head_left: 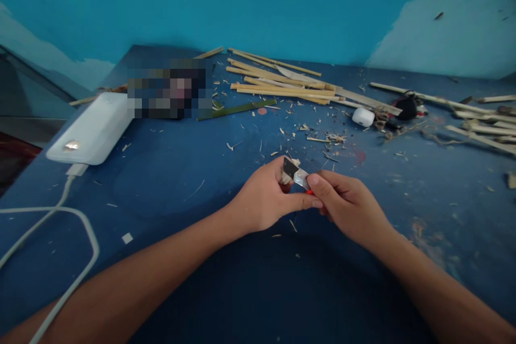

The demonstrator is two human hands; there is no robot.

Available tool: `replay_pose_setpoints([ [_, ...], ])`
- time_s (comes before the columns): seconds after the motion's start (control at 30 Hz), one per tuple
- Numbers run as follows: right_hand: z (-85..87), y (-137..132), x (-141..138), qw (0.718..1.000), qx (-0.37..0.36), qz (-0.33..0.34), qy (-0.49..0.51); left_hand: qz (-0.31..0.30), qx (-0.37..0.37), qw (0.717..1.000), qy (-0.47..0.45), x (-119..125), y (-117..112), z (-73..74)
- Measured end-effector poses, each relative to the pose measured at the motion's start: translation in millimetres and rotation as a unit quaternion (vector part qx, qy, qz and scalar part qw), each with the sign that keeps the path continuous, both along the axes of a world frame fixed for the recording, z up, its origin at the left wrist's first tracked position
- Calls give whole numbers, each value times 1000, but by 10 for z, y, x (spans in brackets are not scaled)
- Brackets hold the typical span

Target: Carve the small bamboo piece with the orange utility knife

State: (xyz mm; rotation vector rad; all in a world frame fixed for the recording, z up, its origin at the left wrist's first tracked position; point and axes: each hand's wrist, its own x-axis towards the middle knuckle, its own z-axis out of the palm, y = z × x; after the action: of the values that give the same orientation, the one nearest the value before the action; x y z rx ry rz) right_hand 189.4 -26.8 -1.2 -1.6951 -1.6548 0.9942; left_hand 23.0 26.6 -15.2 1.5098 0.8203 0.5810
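Near the middle of the blue table, my two hands meet. My right hand (350, 199) is closed round a utility knife (301, 178); its dark blade tip and silvery metal part show, with a bit of red near my thumb. My left hand (264, 196) curls round a small pale piece (285, 178), mostly hidden by the fingers and the knife. The blade lies over this piece, and my left thumb stretches across to my right fingers. Whether the blade is cutting into the piece I cannot tell.
Bamboo sticks (282, 86) lie at the back, with a green strip (245, 108) before them. Shavings (334, 138) litter the table (169, 183). At left is a white power bank (94, 129) with a cable (91, 236); at right, a white earbud case (363, 116) and more sticks (487, 128).
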Motion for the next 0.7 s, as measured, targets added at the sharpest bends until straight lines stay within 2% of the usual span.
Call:
replay_pose_setpoints([
  [0.33,46,6,16,999,-28,16,33,-14,28,999,22,-5,8,38],
  [0.4,57,15,37,998,-25,-3,65,-5,20,1000,18,3,4,68],
  [0.57,91,39,61,978,-25,-108,177,45,31,998,40,35,-8,141],
  [0.7,104,42,15,985,-14,-103,139,68,-21,997,-19,36,-8,104],
])
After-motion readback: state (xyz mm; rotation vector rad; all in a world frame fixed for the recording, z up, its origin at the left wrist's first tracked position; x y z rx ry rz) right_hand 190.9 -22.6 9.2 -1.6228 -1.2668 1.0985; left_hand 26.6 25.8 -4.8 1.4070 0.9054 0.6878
